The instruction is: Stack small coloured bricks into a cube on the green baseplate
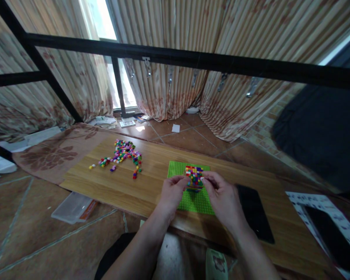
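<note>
A block built of small multicoloured toy bricks [194,174] stands on a green studded baseplate [176,168]. My left hand [172,192] is at the block's left side, thumb and forefinger closed together at its edge. Whether those fingertips grip the block or a loose brick cannot be made out. On the right side, my right hand [223,196] pinches a small white brick [202,178] between thumb and fingers, close against the block. Both hands partly cover the baseplate and the block's sides.
Loose coloured bricks [124,152] lie scattered on the left of the wooden table [154,155]. A black tablet-like slab [255,214] rests right of the baseplate. Beyond it are a printed sheet [297,198] and a dark phone-like object [329,233]. A black metal bar [177,57] crosses ahead.
</note>
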`<state>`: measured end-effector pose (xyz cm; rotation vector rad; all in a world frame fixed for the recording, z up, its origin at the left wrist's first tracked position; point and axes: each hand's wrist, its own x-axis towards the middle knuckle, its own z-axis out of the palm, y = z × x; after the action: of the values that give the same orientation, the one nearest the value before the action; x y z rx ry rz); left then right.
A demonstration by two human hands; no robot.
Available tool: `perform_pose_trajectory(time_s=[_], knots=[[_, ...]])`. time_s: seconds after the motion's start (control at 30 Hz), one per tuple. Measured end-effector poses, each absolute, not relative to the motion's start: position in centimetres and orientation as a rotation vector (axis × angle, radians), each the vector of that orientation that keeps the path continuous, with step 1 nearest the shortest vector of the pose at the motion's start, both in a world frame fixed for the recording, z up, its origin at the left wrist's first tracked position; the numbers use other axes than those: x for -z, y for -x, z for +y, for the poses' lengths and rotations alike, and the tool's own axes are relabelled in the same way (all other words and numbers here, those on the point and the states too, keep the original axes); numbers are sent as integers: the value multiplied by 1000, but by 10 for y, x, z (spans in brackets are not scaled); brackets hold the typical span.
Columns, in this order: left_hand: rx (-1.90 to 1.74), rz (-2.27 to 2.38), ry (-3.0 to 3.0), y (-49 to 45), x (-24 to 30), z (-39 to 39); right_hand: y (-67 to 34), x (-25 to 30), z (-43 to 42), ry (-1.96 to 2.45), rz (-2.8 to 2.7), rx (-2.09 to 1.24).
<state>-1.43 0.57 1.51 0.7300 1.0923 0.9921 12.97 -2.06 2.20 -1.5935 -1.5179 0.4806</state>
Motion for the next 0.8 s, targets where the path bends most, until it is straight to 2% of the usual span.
perform_pose_trajectory(time_s=[0.47,0.8], knots=[[-1053,1129,-1180,10,4,8,-118,0,-14,1565,-1905,-95],[-982,1135,-1418,10,12,6,-118,2,-14,1544,-1819,-184]])
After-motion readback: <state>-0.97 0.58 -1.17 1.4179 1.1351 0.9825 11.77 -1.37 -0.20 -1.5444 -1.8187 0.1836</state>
